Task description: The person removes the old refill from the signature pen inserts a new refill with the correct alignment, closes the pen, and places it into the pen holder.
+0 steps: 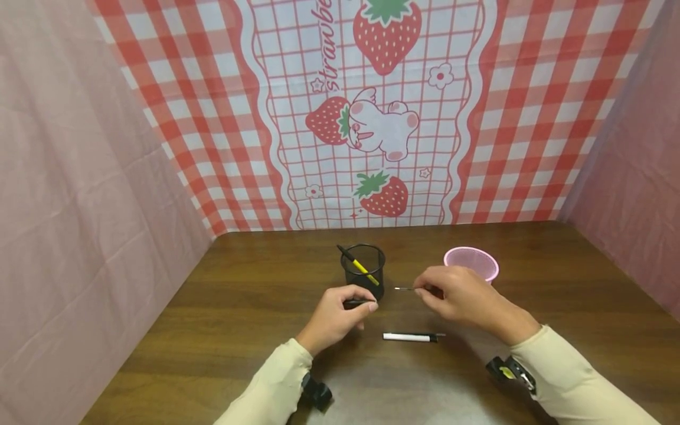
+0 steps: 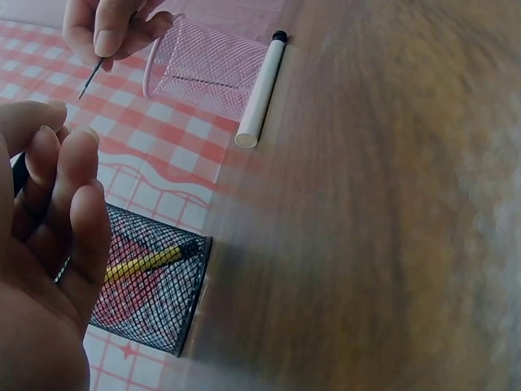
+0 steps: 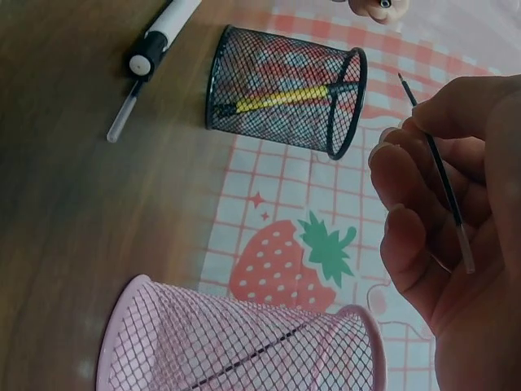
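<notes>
My right hand (image 1: 467, 295) pinches a thin pen refill (image 3: 444, 175) between thumb and forefinger. Its dark ink and clear tail end show in the right wrist view, and its metal tip points left. Across from it, my left hand (image 1: 337, 313) grips a black pen barrel (image 1: 355, 303), mostly covered by the fingers. A round end of that barrel shows at the fingertips in the right wrist view. The two hands are apart, above the table. Below them lies a white pen barrel (image 1: 409, 337) with a black end. Another refill (image 3: 122, 118) sticks out past that end.
Behind my left hand stands a black mesh pen cup (image 1: 355, 289) with a yellow-and-black pen (image 1: 362, 268) leaning in it. A pink mesh basket (image 1: 496, 273), partly behind my right hand, has a thin dark stick (image 3: 244, 358) inside. Strawberry-patterned cloth (image 1: 382, 118) hangs at the back.
</notes>
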Tool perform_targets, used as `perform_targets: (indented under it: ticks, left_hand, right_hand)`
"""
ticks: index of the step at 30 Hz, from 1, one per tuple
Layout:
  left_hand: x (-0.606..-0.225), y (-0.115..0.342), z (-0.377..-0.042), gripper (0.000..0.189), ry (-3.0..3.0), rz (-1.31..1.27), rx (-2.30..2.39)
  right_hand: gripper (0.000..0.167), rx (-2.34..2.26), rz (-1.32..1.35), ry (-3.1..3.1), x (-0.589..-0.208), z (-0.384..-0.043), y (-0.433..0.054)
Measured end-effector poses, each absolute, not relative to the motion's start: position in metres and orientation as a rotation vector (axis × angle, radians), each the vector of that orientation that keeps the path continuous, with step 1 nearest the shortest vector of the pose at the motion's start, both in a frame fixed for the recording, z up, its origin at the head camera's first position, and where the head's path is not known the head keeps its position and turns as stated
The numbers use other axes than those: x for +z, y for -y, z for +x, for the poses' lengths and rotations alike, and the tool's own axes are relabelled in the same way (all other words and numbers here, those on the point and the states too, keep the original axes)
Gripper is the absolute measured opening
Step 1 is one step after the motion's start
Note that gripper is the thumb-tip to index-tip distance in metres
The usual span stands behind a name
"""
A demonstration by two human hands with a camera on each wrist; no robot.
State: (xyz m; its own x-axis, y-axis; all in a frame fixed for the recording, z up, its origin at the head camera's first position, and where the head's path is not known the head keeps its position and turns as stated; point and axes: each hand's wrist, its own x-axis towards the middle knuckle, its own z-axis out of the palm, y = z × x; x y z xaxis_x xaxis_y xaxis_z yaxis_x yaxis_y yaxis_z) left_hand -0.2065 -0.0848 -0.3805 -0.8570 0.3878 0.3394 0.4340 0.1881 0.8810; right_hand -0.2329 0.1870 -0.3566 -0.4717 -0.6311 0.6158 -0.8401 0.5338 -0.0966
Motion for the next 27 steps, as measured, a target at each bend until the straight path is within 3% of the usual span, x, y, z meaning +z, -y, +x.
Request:
perform_targets:
  ticks: [11, 18, 27]
  left_hand:
    - [-0.379, 0.084, -0.206, 0.009, 2.372, -0.840, -1.814]
    - [-0.377, 0.083, -0.205, 0.008, 2.372, -0.844, -1.791]
    - [-0.378, 0.085, -0.205, 0.007, 2.390, -0.824, -1.810]
  right_hand:
    - [0.015, 0.580, 1.237, 2.214, -0.364, -0.231, -0.179]
    - [0.009, 0.604, 1.274, 2.224, -0.366, -0.231, -0.176]
    - [0.016, 0.657, 1.288, 2.184, -0.367, -0.229, -0.172]
